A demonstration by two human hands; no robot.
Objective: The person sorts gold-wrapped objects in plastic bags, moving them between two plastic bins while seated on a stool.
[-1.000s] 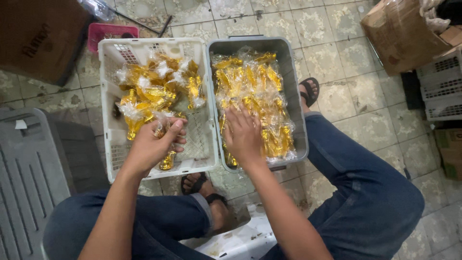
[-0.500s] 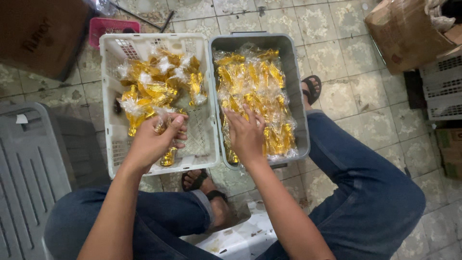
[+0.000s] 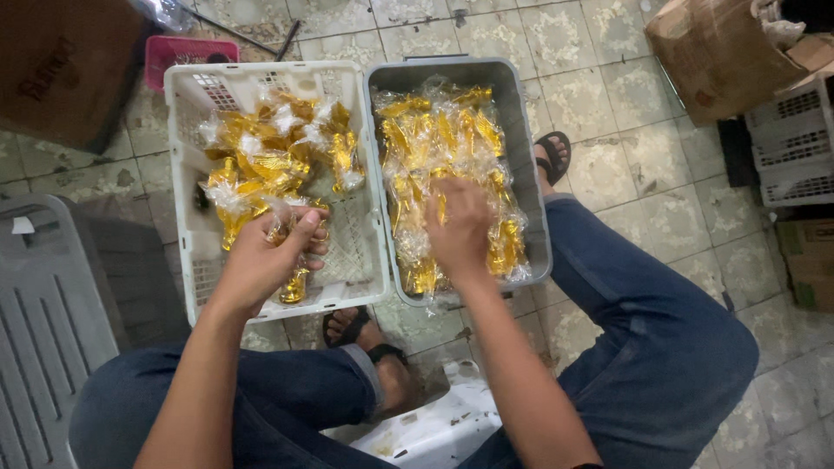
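Between the person's knees, on the tiled floor (image 3: 608, 52), two crates sit side by side and touching: a white crate (image 3: 187, 260) on the left and a grey crate (image 3: 532, 156) on the right, both heaped with gold figurines in clear wrap. Over the white crate, the left hand (image 3: 265, 260) is curled shut around one gold figurine (image 3: 295, 282), its base pointing down toward the crate's near wall. Fingers bent, the right hand (image 3: 459, 227) presses into the wrapped pile (image 3: 434, 139) in the grey crate (whether it actually pinches a piece I cannot tell). To do this well, I judge the grip should stay on the figurine's body rather than on the slippery wrap, one piece lifted at a time so the neighbours don't snag. Around them: a cardboard box (image 3: 712, 52) at upper right, stacked pale crates (image 3: 795, 148) beside it, a grey ribbed lid (image 3: 43, 330) at far left. Sandalled feet crowd the crates' near edge
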